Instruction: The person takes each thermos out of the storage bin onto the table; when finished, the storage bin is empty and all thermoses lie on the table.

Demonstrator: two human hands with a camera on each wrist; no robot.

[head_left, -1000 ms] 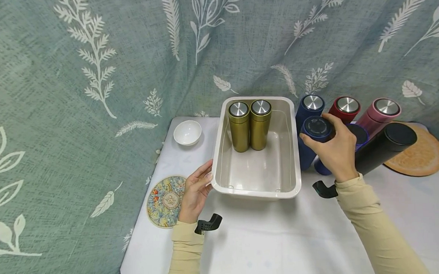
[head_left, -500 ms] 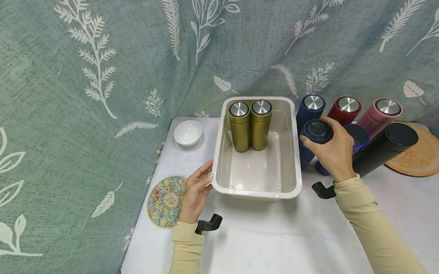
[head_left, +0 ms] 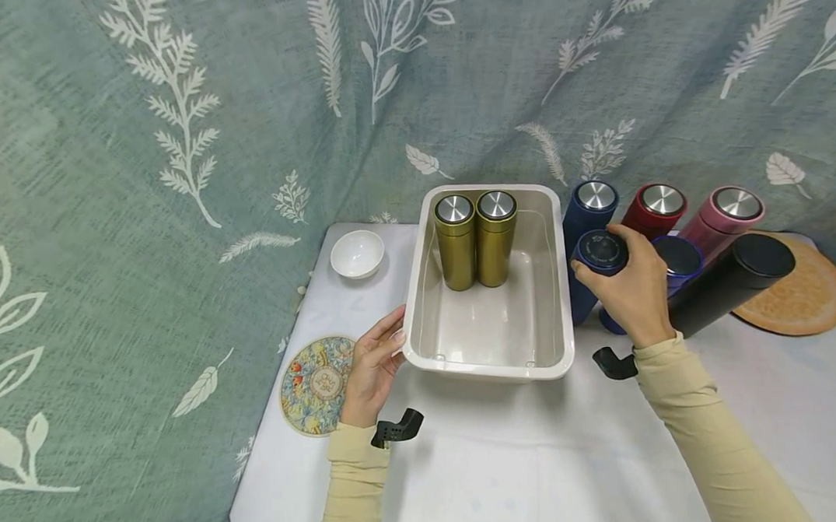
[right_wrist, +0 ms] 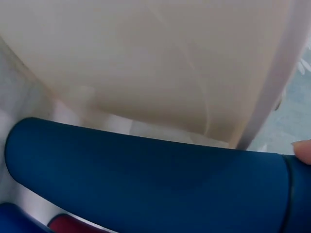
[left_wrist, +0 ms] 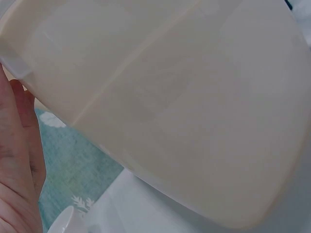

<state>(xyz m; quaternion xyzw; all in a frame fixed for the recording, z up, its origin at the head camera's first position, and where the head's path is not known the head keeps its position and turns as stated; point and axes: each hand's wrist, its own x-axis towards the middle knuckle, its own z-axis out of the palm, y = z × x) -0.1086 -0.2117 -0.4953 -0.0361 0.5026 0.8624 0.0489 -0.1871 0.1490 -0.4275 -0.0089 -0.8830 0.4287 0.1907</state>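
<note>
In the head view my right hand grips the top end of a dark blue thermos bottle beside a beige plastic bin. The right wrist view shows that blue thermos bottle along the bin's outer wall, with a fingertip near its seam. My left hand touches the bin's near left side with fingers fairly straight; some fingertips are hidden under the rim. Two gold bottles, one left and one right, stand inside at the back.
Right of the bin are a silver-lidded blue bottle, a red one, a pink one, a black-topped blue one and a black one. An orange-slice mat, white bowl and patterned mat lie about.
My right hand and the blue thermos bottle have shifted slightly left and toward me. The left hand and the bin stay where they were.
</note>
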